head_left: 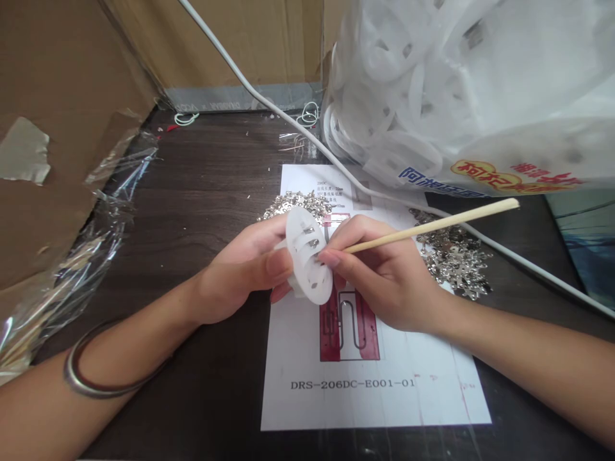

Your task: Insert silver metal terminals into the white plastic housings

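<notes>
My left hand (245, 272) grips a white plastic part with an oval face (303, 246), tilted up over the paper. Small metal pieces show in slots on that face. Between the thumb and fingers of my right hand (384, 269) is a thin wooden stick (432, 229), perhaps a chopstick. Its lower end is at the face of the plastic part; my fingers hide the tip. A pile of small shiny metal pieces (300, 203) lies just behind my left hand, and a second pile of metal pieces (456, 259) is to the right of my right hand.
Under my hands a printed sheet (384, 403) lies on the dark table (206, 173). A clear bag (461, 83) full of white plastic parts stands at the back right. One white cable (269, 99) crosses diagonally. Cardboard (52, 83) and clear film (81, 275) border the left side.
</notes>
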A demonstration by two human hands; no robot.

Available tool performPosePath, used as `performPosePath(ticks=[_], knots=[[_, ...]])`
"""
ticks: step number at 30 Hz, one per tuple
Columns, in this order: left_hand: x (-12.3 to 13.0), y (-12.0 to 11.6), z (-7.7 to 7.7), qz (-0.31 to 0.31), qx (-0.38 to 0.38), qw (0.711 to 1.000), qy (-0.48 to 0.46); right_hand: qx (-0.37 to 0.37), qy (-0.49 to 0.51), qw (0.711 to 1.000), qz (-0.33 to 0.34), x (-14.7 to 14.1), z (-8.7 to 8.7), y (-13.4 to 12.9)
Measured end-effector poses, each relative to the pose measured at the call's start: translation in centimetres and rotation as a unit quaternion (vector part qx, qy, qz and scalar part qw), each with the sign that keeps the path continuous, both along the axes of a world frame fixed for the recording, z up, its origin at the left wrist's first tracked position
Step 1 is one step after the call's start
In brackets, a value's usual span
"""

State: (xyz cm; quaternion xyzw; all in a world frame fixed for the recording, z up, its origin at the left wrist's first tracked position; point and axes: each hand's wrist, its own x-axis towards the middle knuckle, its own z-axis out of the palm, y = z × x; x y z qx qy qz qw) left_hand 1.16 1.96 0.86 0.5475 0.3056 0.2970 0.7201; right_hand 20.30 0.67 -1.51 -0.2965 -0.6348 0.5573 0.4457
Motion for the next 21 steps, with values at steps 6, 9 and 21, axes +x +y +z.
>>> performPosePath(ticks=[6, 9, 21], knots=[[-0.13, -0.39, 0.34, 0.001, 0.023, 1.000, -0.015, -0.021, 0.096, 0.994, -0.038, -0.24, 0.04, -0.14], [-0.06, -0.43, 0.63, -0.011, 0.033, 0.999, -0.024, -0.045, 0.119, 0.991, -0.029, -0.25, -0.01, -0.11], [-0.28, -0.09, 0.26, -0.053, 0.006, 0.998, -0.019, -0.040, 0.080, 0.996, -0.024, -0.17, -0.20, 0.06]])
